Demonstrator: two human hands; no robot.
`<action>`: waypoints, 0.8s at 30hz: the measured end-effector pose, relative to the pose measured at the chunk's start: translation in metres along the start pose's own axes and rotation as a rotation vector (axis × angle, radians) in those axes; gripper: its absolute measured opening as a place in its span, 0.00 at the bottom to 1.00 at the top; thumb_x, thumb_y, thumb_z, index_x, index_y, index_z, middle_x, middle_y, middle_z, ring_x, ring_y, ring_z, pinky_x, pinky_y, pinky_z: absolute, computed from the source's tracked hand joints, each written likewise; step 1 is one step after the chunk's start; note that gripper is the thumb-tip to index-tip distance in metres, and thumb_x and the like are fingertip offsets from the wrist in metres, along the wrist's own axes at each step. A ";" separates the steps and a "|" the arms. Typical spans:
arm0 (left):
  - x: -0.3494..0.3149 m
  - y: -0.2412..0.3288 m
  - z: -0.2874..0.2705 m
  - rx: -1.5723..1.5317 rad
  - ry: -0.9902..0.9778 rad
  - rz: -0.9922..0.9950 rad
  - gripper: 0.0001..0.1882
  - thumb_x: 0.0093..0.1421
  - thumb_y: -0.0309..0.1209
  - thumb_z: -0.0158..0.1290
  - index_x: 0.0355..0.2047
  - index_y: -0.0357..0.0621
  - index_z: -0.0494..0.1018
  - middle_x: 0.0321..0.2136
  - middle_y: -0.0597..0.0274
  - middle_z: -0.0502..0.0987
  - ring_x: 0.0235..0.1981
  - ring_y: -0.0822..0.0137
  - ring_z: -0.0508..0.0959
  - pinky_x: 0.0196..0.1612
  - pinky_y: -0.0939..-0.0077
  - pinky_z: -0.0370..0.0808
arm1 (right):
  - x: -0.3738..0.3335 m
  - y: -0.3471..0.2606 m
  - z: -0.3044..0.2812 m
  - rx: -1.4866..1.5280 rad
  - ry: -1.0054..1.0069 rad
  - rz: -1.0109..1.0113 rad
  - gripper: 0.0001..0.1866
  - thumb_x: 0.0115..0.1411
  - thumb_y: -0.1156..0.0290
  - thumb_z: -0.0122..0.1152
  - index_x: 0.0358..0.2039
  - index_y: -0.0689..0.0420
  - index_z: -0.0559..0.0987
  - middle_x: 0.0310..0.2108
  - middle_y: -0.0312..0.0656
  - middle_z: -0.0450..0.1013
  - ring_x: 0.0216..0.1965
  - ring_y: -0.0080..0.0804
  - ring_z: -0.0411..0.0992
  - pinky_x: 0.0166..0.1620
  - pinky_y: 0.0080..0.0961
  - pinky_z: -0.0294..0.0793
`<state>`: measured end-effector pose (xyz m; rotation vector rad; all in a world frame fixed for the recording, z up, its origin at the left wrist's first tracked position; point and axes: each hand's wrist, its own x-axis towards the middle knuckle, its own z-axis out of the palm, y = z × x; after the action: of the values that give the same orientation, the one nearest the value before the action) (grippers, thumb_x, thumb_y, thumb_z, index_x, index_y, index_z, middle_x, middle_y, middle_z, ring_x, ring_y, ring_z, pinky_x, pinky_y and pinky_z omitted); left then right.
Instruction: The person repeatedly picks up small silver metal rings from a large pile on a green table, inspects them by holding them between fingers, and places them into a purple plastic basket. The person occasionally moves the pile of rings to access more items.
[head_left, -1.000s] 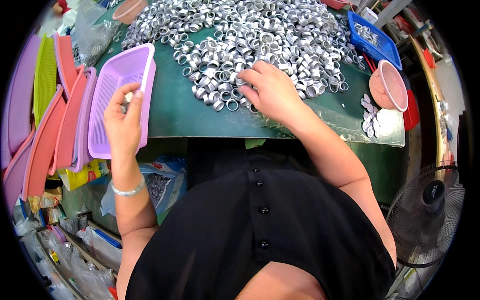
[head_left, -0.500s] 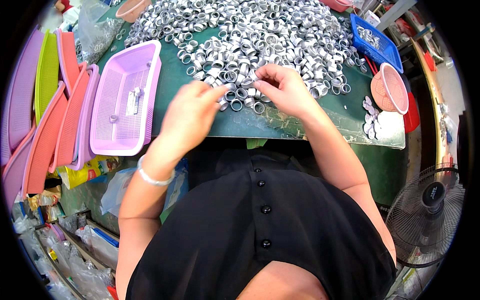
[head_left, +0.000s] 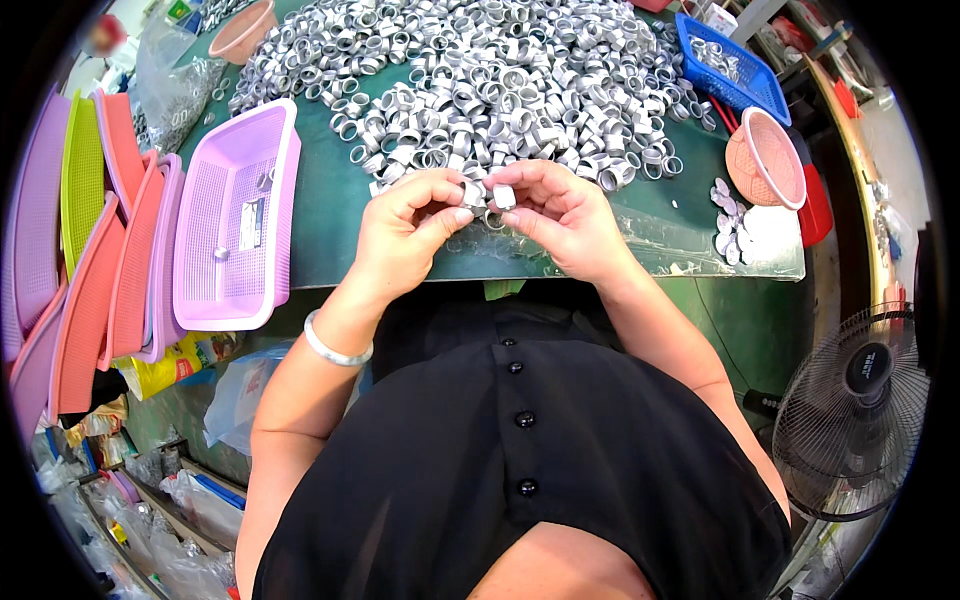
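Both hands meet over the near side of a large heap of grey metal rings (head_left: 500,95). My left hand (head_left: 400,235) pinches a metal ring (head_left: 471,194) between thumb and forefinger. In my right hand (head_left: 578,222), a second grey ring with a flat bright face (head_left: 504,197) is gripped by thumb and fingertips. The two held pieces are a short way apart, facing each other. To the left of my left hand lies a purple plastic basket (head_left: 283,215) with a few small metal pieces inside.
Purple, green and coral baskets (head_left: 130,250) stand stacked at far left. On the right are a blue basket (head_left: 735,92), a pink round basket (head_left: 790,185) and flat silvery discs (head_left: 730,225). A black fan (head_left: 850,400) stands beside the green table's (head_left: 700,245) right end.
My left hand has come right and a little lower, to beside my right hand. The right hand has dropped slightly toward me. Both now show rings at their fingertips.
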<state>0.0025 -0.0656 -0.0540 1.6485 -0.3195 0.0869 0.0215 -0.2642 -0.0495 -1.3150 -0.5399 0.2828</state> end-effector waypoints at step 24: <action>-0.017 0.010 0.009 -0.925 -0.130 -0.576 0.17 0.63 0.44 0.43 0.34 0.42 0.69 0.23 0.65 0.73 0.19 0.74 0.70 0.24 0.82 0.68 | -0.006 -0.007 0.004 0.418 0.041 0.421 0.18 0.63 0.57 0.46 0.31 0.59 0.74 0.25 0.38 0.72 0.23 0.22 0.68 0.27 0.16 0.66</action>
<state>-0.0175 -0.0721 -0.0495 0.7701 0.0435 -0.5338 0.0140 -0.2653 -0.0434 -1.0122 -0.1479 0.6767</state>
